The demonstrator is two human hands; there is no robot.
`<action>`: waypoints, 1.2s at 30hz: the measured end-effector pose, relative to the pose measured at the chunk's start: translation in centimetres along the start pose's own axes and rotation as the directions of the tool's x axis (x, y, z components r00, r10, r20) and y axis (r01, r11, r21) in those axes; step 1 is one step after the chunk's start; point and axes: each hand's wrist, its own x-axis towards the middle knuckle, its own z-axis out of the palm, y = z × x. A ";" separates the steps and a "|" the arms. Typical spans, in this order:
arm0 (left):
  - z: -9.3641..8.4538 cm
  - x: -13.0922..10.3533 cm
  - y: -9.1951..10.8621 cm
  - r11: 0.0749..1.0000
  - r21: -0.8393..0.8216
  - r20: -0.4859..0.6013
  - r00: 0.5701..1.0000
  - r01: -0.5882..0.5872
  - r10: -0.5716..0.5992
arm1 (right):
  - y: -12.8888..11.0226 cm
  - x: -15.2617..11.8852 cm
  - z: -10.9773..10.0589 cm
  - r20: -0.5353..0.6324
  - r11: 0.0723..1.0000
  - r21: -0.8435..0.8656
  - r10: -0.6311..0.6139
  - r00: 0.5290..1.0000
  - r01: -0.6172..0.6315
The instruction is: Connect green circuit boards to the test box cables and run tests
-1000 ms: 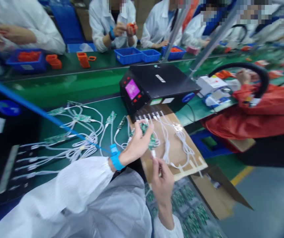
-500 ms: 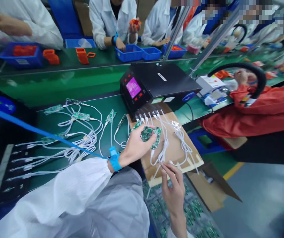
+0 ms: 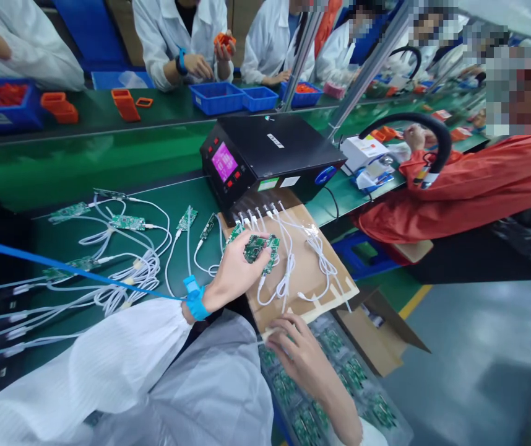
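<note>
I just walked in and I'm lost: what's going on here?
A person's left hand holds at least one green circuit board over the cardboard. Their right hand is at the cardboard's near edge; whether it grips anything is unclear. White cables lie on the cardboard in front of a black box.

A single camera, worn on the person's head, looks forward and down over the loose white cloth sleeve [image 3: 121, 365]. The bare left hand [image 3: 242, 263] and bare right hand [image 3: 300, 353] are close below it, around the lower middle. Its wide view crosses the green-topped desk [image 3: 172, 201], takes in the black box-shaped instrument [image 3: 270, 148] farther off, and reaches the white-coated co-workers [image 3: 182, 43] along the top edge.
</note>
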 end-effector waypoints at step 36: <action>1.2 -1.2 -0.3 0.966 0.147 0.155 0.970 -0.211 0.188 | 1.0 11.2 1.4 -0.748 0.885 0.394 0.466 0.473 -0.249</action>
